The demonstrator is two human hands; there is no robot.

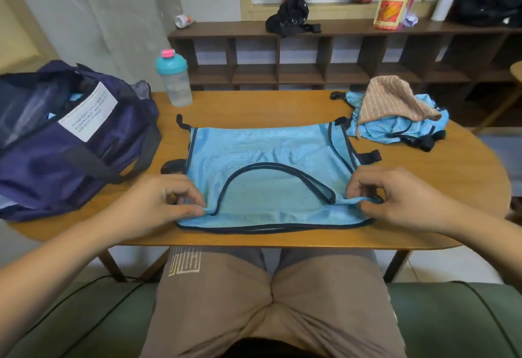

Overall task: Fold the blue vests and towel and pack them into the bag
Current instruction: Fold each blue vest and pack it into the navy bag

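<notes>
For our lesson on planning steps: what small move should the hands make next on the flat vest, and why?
Probably lift both near straps and fold them over toward the far edge. The vest lies spread flat on the table, and the left hand and right hand each pinch a strap.

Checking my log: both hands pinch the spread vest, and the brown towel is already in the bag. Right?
No: the head view shows the towel on the vest heap, not in the bag. The left hand and right hand do pinch the spread vest.
</notes>
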